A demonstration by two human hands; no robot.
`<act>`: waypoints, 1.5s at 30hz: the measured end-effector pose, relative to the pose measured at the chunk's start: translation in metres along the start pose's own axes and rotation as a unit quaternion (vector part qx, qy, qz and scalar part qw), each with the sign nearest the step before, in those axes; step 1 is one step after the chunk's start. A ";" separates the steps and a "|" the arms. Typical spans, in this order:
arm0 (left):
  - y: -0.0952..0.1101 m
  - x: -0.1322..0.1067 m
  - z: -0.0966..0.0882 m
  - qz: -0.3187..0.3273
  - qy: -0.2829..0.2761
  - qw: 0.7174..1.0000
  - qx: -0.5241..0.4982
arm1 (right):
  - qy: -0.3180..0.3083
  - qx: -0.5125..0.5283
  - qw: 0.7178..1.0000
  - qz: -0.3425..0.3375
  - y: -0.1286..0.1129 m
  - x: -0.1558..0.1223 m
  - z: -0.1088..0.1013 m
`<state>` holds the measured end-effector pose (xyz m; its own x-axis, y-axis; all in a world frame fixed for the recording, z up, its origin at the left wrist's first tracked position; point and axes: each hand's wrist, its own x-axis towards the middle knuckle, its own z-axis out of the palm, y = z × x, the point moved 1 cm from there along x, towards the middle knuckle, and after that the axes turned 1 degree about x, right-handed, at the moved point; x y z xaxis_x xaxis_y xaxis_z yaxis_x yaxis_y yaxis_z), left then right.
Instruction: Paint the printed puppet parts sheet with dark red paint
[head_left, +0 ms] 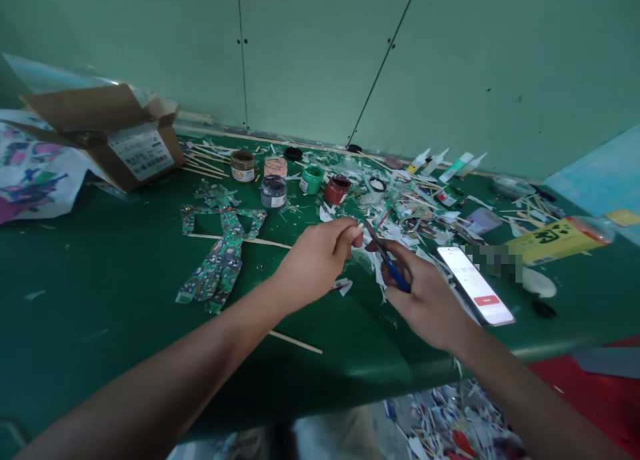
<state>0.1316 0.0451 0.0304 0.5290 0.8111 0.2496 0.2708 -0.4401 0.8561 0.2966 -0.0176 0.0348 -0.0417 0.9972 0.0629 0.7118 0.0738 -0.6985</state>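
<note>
Head view: work is observed at a green-covered table (125,267), with the lit phone (475,283) taken as reference for all positions. Left of the phone, the right hand (423,290) has its fingers wrapped around a blue-handled tool (397,275), whose dark tip points away from the person. Farther left of the phone, the left hand (317,257) is closed in a pinch, with what looks like a small pale piece (360,227) at the fingertips, just beside the tool's tip. The piece is too small to identify.

Well left of the phone, beyond the left hand, lies a patterned figure (231,227), flat on the table, with a wooden stick (267,243) across its middle. A second stick (296,342), also left of the phone, lies nearer the table's front edge, partly hidden by the left forearm.

Beyond the phone and to its left stand open paint jars: brown (243,173), peach (275,167), grey (273,193), green (312,179) and dark red (337,191). Loose scraps (400,232) are spread between these and the phone. Nozzled tubes (457,168) lie beyond the phone; a yellow-labelled container (543,240) lies to its right. Far left of the phone, an open cardboard box (143,157) bears a printed label.
</note>
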 end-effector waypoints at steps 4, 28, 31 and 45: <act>0.007 -0.005 0.000 -0.032 0.067 0.971 0.228 | 0.016 0.019 1.000 0.008 -0.002 0.000 0.004; 0.000 -0.005 0.005 -0.003 -0.001 0.983 0.184 | -0.026 0.038 0.998 0.037 0.005 -0.009 0.013; 0.001 -0.006 0.004 -0.004 0.034 0.948 0.317 | -0.019 0.049 0.998 0.043 0.000 -0.009 0.016; -0.025 0.003 -0.035 -0.017 0.151 0.930 0.335 | 0.186 -0.032 0.981 -0.039 0.017 0.095 -0.002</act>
<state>0.0982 0.0721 0.0263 0.2878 0.8558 0.4298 0.7777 -0.4707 0.4166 0.3056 0.0781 0.0302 0.1523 0.9125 0.3796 0.7603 0.1372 -0.6349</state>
